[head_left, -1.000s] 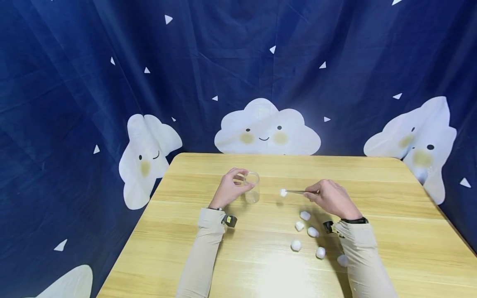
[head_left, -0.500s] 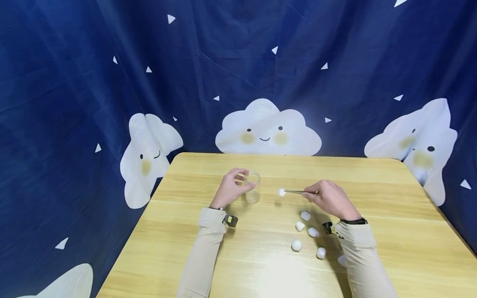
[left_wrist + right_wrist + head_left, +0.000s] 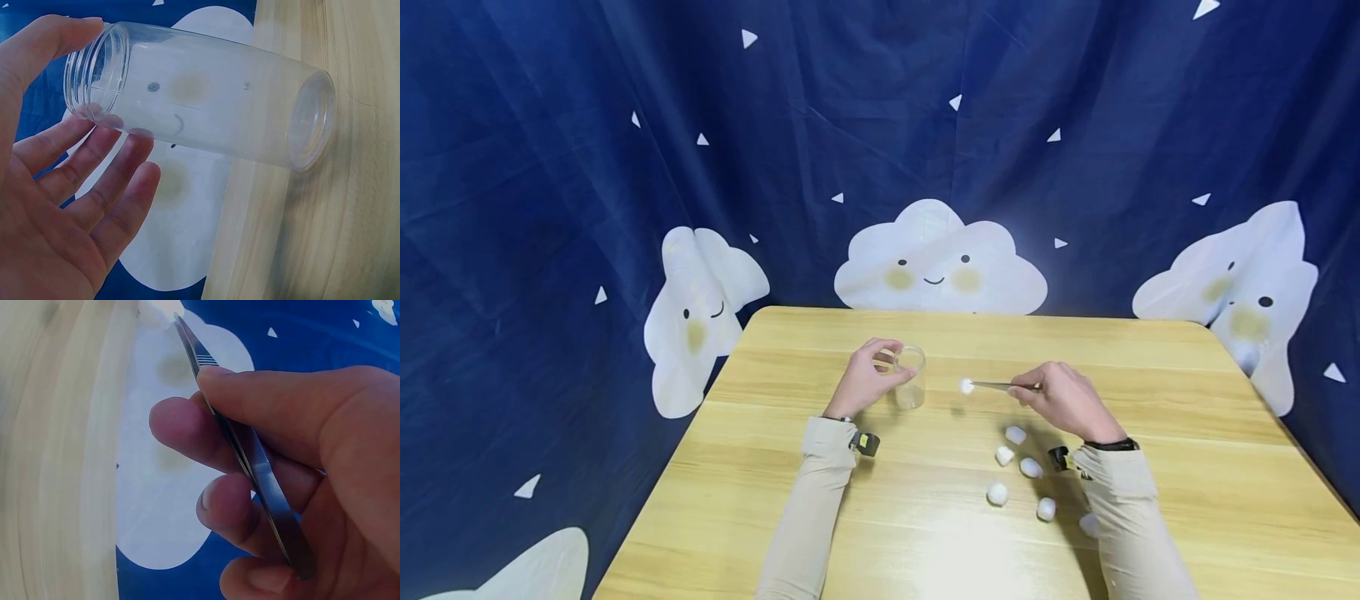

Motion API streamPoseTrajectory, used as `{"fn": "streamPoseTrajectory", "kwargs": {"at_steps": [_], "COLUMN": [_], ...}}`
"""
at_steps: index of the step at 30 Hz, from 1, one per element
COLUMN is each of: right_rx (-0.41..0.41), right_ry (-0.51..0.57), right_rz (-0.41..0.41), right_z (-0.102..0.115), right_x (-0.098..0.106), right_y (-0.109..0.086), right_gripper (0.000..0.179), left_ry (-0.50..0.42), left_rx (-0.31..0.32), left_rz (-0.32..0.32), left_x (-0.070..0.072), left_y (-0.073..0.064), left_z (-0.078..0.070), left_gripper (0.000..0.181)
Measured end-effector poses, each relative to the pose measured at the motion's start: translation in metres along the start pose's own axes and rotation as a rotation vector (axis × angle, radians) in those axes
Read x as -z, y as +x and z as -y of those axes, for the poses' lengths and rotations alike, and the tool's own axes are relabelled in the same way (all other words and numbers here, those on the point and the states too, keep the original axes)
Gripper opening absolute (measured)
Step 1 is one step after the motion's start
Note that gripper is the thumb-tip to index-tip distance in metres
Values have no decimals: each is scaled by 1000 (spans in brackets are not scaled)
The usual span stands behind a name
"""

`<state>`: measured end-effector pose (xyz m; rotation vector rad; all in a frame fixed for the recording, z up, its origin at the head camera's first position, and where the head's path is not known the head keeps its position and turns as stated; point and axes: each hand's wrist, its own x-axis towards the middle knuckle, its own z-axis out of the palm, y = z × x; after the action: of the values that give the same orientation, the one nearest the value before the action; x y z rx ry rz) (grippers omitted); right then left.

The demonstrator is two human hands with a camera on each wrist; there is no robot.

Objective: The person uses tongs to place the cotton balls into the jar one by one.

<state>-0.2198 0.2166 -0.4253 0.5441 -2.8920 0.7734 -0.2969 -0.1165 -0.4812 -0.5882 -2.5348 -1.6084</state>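
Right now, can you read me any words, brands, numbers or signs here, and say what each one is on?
No readable text anywhere.
Clear jar: no lettering shows.
Tweezers: only grip grooves, no lettering shows.
Left wrist device: a yellowish patch, too small to read.
Curtain: printed faces, no words.

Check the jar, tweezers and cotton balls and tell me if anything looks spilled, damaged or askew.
Nothing stands out. The clear jar looks upright, with no visible crack, in the left hand; the right hand holds tweezers gripping one cotton ball. The loose cotton balls lie scattered on the table, but nothing suggests a spill.
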Motion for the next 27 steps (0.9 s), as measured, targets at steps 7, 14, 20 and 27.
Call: {"fn": "streamPoseTrajectory", "kwargs": {"at_steps": [7, 14, 20, 27], "right_rx": [-3, -1, 2, 3], "right_ry": [-4, -9, -12, -5], "right_rz": [4, -5, -6, -3], "right_z": [2, 5, 7, 10], "right_x": [3, 6, 8, 9], "right_y": [2, 5, 6, 8], "right_gripper": [10, 10, 10, 12], "left_ry": [16, 11, 21, 35], "left_rx": [-4, 6, 4, 21], "left_rz": [-5, -4, -6, -9], "left_x": [0, 1, 0, 1], "left_y": [0, -1, 0, -1], "left_z": [0, -2, -3, -4], "left_gripper": [52, 53, 52, 53]}}
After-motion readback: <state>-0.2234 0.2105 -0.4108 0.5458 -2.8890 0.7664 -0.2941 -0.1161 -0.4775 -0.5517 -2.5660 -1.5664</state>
